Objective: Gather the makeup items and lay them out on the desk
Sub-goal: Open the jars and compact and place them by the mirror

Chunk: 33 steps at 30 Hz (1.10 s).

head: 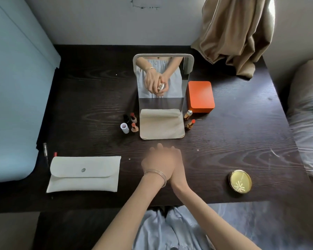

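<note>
My left hand (pixel 154 162), with bangles on the wrist, and my right hand (pixel 176 159) meet over the dark desk (pixel 90 98) in front of the mirror (pixel 161 82). They are blurred. The mirror's reflection shows both hands curled round a small round white and gold jar, which is hidden in the direct view. Several small bottles (pixel 133 117) and a white tube (pixel 124 128) stand left of the mirror's base. A gold lipstick (pixel 188 114) and an open orange lipstick (pixel 190 124) stand to its right. A gold compact (pixel 240 181) lies at the front right.
A white flap pouch (pixel 84 175) lies at the front left, with a slim dark pencil (pixel 45 150) and a red-tipped item (pixel 55 153) behind it. An orange box (pixel 200 96) sits right of the mirror. A tan curtain (pixel 237 33) drapes onto the back right corner.
</note>
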Tool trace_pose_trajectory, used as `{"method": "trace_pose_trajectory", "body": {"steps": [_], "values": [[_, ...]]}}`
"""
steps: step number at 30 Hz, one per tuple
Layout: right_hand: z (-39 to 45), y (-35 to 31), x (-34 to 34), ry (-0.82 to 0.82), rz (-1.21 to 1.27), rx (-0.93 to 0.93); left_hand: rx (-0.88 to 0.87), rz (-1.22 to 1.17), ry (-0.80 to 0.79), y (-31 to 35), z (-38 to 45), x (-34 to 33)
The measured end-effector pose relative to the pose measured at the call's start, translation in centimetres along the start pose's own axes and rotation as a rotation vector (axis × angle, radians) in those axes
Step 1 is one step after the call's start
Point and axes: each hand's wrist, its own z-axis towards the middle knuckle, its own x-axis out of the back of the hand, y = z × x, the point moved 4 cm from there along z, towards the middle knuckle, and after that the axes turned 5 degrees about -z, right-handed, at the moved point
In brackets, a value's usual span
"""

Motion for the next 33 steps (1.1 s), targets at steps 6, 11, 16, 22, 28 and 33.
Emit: {"method": "trace_pose_trajectory", "body": {"steps": [6, 11, 16, 22, 28, 33], "values": [[0.6, -0.1, 0.8, -0.263, 0.116, -0.369, -0.307, 0.088, 0.055, -0.4, -0.7, 0.4], [0.6, 0.2, 1.7, -0.304, 0.168, -0.514, -0.561, 0.110, -0.008, -1.2, -1.2, -0.2], [0.4, 0.9, 0.8, -0.171, -0.011, -0.270, -0.342, -0.034, 0.049, -1.2, -0.7, -0.3], [-0.9, 1.3, 1.6, -0.095, -0.243, 0.112, 0.136, -0.287, -0.239, -2.0, 0.2, -1.6], [0.0, 0.6, 2.6, -0.132, -0.025, -0.057, 0.281, -0.598, -0.406, -3.1, 0.9, -1.4], [0.6, 0.0, 3.7, -0.126, 0.343, -0.303, 0.348, -1.017, -0.566, -4.3, 0.6, -1.0]]}}
